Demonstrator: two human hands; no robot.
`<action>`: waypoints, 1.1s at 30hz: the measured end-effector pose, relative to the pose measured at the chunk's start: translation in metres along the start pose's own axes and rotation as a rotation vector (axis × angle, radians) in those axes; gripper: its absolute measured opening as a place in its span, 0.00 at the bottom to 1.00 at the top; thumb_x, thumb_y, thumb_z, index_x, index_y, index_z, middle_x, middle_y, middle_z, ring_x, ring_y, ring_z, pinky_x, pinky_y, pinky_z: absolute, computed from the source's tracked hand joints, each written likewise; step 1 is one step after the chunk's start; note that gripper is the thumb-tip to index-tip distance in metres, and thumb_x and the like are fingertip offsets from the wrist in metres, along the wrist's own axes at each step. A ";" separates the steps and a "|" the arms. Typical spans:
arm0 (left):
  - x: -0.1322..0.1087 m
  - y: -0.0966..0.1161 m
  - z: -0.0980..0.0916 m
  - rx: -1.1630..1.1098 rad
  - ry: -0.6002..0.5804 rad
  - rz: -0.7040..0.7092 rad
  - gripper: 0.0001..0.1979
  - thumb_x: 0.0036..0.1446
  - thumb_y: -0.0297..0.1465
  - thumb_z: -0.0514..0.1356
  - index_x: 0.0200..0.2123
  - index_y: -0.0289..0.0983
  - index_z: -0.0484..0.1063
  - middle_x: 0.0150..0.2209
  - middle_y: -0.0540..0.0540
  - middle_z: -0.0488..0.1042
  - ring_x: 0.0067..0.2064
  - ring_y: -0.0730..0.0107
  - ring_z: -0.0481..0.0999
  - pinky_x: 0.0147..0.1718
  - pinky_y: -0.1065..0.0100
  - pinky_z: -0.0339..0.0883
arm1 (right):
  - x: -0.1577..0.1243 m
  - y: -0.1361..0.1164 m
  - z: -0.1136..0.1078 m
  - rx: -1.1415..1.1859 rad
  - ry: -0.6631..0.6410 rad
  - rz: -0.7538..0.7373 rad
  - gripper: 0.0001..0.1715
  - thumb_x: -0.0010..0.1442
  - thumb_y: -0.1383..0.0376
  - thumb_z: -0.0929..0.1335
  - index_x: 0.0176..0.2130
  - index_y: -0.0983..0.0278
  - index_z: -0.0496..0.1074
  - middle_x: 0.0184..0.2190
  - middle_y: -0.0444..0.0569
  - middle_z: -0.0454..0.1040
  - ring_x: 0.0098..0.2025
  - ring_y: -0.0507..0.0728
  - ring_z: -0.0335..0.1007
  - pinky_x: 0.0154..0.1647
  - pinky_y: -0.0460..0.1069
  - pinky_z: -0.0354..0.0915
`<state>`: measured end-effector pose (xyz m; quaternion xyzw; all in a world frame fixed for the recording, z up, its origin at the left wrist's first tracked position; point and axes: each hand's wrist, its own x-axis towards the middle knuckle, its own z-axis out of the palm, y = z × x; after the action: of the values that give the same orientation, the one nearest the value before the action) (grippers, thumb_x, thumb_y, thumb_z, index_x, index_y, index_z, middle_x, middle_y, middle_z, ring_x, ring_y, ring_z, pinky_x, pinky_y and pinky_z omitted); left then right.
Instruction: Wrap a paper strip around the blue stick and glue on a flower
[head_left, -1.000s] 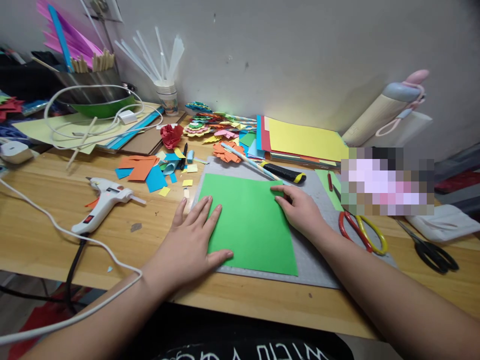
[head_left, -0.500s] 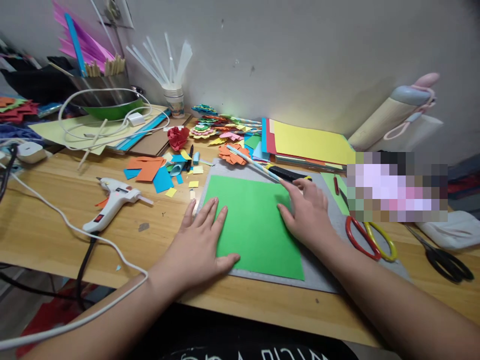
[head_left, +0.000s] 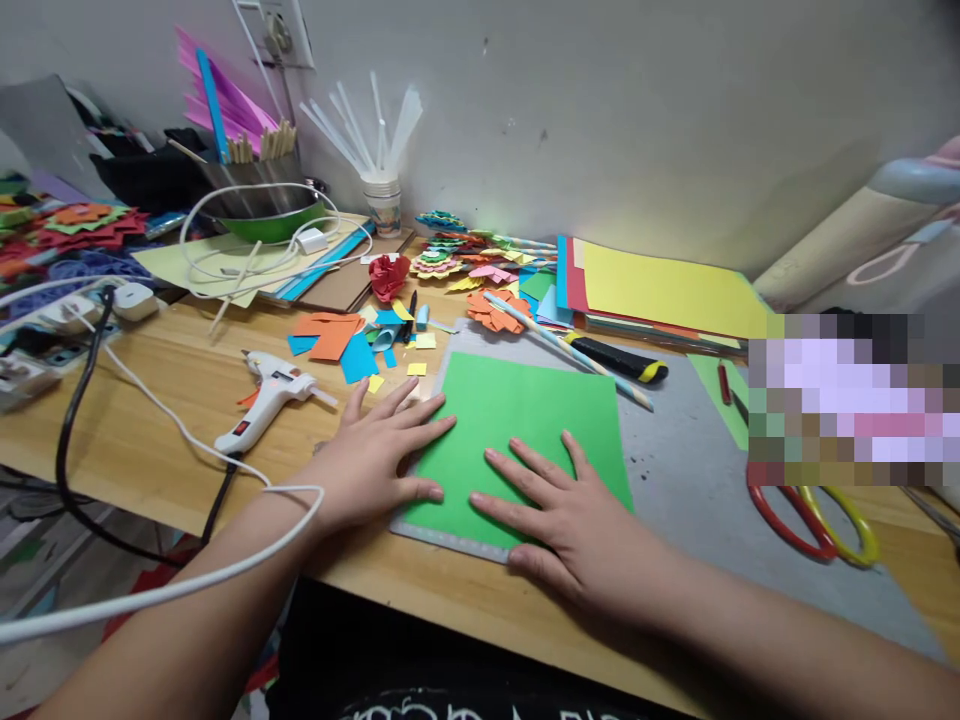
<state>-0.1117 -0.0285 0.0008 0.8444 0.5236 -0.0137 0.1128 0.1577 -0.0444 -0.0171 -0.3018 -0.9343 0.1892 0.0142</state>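
A square sheet of green paper (head_left: pixel 517 415) lies flat on a grey cutting mat (head_left: pixel 675 500). My left hand (head_left: pixel 382 450) is spread at the sheet's left edge, with some fingertips on the paper. Fingers apart, my right hand (head_left: pixel 562 520) rests flat on the lower right part of the sheet. Behind the paper lie an orange paper flower with a striped stem (head_left: pixel 499 310) and a black and yellow utility knife (head_left: pixel 615 357). A white glue gun (head_left: pixel 270 395) lies left of my left hand.
Red and yellow handled scissors (head_left: pixel 795 520) lie at the right. Paper scraps (head_left: pixel 337 340), a red crumpled paper flower (head_left: pixel 388 277) and a stack of coloured paper (head_left: pixel 667 290) sit toward the wall. A white cable (head_left: pixel 225 590) crosses over my left forearm.
My right hand has moved from the sheet's upper right, near the striped stem, down onto its lower part and lies spread. The camera view has turned left.
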 end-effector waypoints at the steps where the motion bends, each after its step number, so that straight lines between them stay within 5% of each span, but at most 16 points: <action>1: -0.001 -0.002 0.000 -0.007 -0.002 -0.010 0.35 0.53 0.54 0.57 0.63 0.54 0.56 0.68 0.50 0.52 0.69 0.47 0.41 0.60 0.36 0.20 | 0.000 0.000 0.000 0.003 0.001 -0.004 0.28 0.67 0.49 0.58 0.64 0.43 0.54 0.69 0.48 0.45 0.68 0.73 0.40 0.57 0.81 0.27; 33: -0.004 -0.006 0.005 -0.041 0.019 0.016 0.35 0.54 0.51 0.59 0.63 0.53 0.55 0.68 0.50 0.51 0.69 0.50 0.42 0.60 0.36 0.17 | 0.001 0.000 0.000 -0.024 -0.058 0.015 0.26 0.68 0.51 0.55 0.64 0.38 0.50 0.69 0.42 0.43 0.68 0.73 0.39 0.54 0.85 0.30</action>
<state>-0.1183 -0.0302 -0.0049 0.8461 0.5180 0.0057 0.1252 0.1566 -0.0434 -0.0173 -0.3034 -0.9342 0.1867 -0.0181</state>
